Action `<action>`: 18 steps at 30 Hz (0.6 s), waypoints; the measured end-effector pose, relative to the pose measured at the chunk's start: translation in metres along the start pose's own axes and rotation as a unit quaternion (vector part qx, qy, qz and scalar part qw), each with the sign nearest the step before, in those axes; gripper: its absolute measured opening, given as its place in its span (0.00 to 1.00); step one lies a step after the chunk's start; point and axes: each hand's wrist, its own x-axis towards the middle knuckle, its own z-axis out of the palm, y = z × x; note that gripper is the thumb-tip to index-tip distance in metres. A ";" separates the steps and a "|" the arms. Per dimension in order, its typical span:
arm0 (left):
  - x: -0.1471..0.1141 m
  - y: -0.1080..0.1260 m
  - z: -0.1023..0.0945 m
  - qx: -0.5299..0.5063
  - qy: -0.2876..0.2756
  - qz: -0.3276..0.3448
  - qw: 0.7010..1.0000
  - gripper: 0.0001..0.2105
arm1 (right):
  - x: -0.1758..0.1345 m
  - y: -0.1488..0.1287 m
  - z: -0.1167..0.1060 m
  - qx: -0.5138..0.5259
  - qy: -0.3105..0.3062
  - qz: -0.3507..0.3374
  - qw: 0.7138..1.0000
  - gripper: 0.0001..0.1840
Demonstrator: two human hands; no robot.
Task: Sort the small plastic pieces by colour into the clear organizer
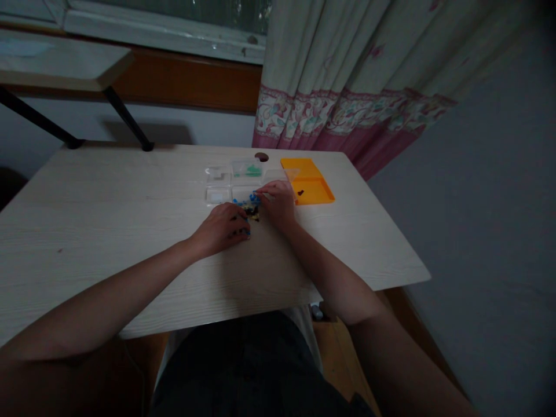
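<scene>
A small pile of dark, yellowish and blue pieces point(252, 214) lies on the table, too small to name by kind. My left hand point(223, 227) rests at the pile's left side, fingers bent and apart, with bits of blue by the fingertips. Over the front of a clear compartment box point(218, 186) reaches my right hand point(278, 202), its thumb and finger pinched at small blue pieces point(254, 197). Green pieces point(251, 170) sit in the box's back middle compartment. Part of the box's right side is hidden behind my right hand.
An orange open case point(310, 168) with a small dark piece point(300, 192) stands right of the box. The pale wooden table point(143, 220) has a round cable hole point(262, 157) at its back. A raised shelf point(65, 61) is at left; a curtain point(313, 75) hangs behind.
</scene>
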 end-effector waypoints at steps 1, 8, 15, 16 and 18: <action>0.001 0.001 0.001 0.004 0.003 0.003 1.000 0.08 | 0.000 -0.001 0.000 -0.001 0.001 0.001 1.000 0.13; 0.006 0.011 0.001 0.042 -0.013 0.007 0.999 0.06 | 0.001 -0.003 -0.002 -0.033 -0.022 0.029 0.999 0.11; 0.005 0.012 0.000 0.006 0.001 0.000 1.000 0.06 | 0.002 0.003 -0.003 -0.043 -0.024 0.051 0.997 0.11; 0.005 0.012 0.000 -0.005 0.004 -0.004 1.000 0.06 | 0.002 0.002 -0.004 -0.045 -0.024 0.049 0.997 0.11; 0.005 0.011 0.000 -0.026 0.014 -0.013 0.999 0.06 | 0.002 0.000 -0.005 -0.053 -0.028 0.047 0.997 0.10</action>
